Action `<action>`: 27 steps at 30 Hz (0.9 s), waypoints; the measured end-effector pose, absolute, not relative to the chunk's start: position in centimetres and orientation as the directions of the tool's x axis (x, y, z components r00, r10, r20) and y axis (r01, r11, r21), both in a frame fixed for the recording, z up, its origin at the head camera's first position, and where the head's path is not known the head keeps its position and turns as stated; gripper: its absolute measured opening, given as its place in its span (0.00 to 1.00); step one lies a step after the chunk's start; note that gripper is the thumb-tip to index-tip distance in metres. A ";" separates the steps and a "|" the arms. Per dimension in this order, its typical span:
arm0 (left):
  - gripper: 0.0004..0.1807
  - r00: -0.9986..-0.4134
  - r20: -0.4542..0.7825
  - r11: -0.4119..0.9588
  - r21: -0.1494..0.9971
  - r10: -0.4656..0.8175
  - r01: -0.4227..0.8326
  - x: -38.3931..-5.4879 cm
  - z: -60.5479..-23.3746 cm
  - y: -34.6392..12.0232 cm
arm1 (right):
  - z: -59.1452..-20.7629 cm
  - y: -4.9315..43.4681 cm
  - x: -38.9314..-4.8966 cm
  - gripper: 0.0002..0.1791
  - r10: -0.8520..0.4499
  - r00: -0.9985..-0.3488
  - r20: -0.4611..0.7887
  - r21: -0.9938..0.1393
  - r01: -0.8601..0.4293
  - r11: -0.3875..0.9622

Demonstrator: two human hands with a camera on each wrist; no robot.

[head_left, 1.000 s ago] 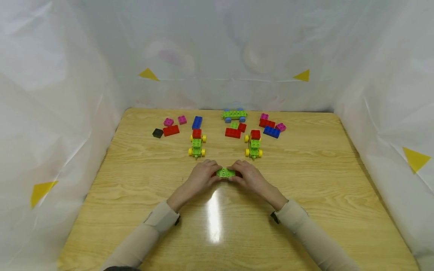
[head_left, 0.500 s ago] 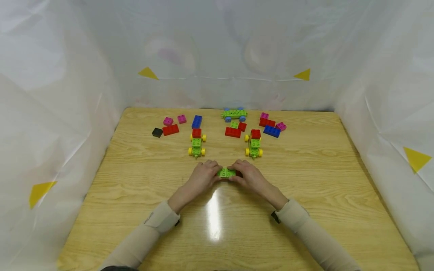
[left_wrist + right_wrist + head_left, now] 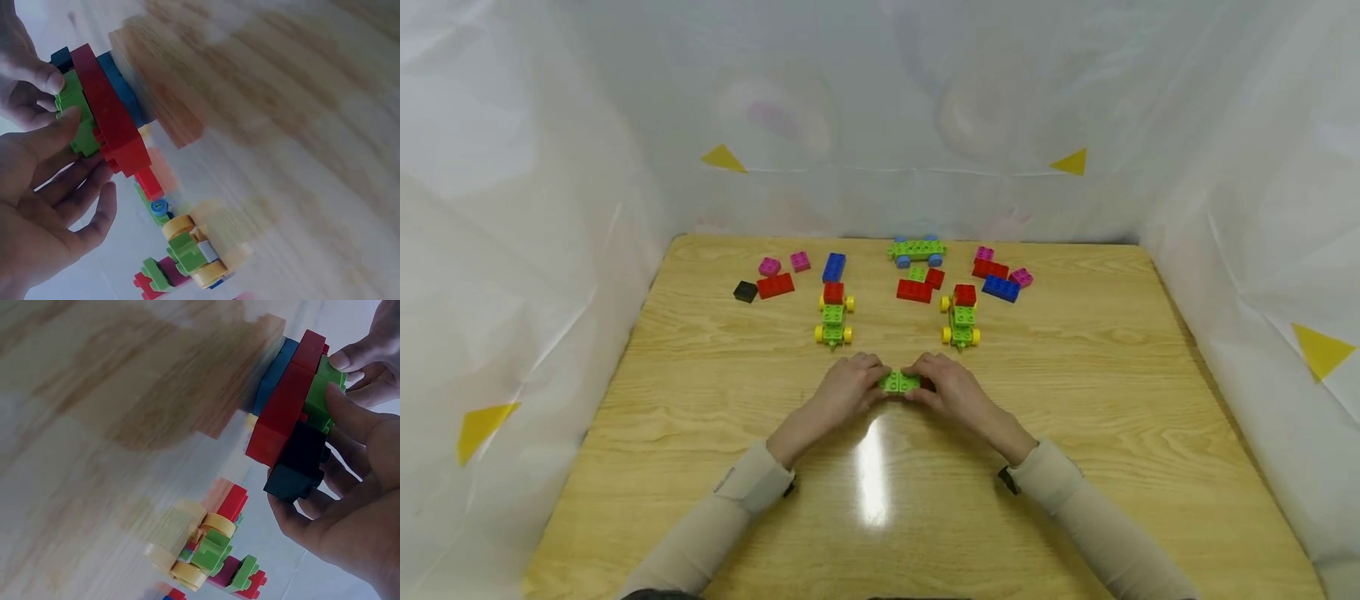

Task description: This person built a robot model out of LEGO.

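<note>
Near the middle of the table, both hands pinch the two light green bricks [image 3: 891, 382] on top of a small stack of toy building bricks. The left hand [image 3: 846, 390] has its thumb on the near face of the left green brick; the right hand [image 3: 951, 390] does the same on the right one. Under the green lies a layer of red bricks [image 3: 111, 109], with a blue brick [image 3: 275, 376] below it. A black brick [image 3: 297, 465] sits on the red layer beside the green, by the right hand's fingers. The hands partly hide the stack from the head view.
Behind the hands stand two yellow-wheeled cars [image 3: 833, 323] carrying green and red bricks. A blue-wheeled green base [image 3: 917, 250] is at the back. Loose bricks lie around: red [image 3: 775, 286], black [image 3: 746, 292], blue [image 3: 1001, 288] and pink [image 3: 1021, 277]. White sheeting [image 3: 880, 192] encloses the table.
</note>
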State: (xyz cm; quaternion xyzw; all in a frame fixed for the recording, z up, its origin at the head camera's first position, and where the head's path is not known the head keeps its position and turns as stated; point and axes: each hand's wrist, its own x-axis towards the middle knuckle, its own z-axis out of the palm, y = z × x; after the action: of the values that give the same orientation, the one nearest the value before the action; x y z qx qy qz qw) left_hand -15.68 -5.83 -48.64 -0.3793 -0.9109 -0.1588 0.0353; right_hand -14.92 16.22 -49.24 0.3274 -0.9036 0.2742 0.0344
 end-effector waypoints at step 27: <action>0.18 -0.781 0.091 0.692 0.407 0.618 0.596 -16.1 -48.6 -5.6 | -49.2 14.2 -15.2 0.15 -0.529 -0.811 0.251 -0.503 -0.576 0.645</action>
State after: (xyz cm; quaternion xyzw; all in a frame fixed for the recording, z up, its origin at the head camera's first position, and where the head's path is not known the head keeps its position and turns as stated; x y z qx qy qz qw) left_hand -16.10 -5.56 -48.61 -0.3302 -0.9195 -0.2118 -0.0264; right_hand -15.21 14.16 -49.23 0.3049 -0.9059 0.2910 0.0407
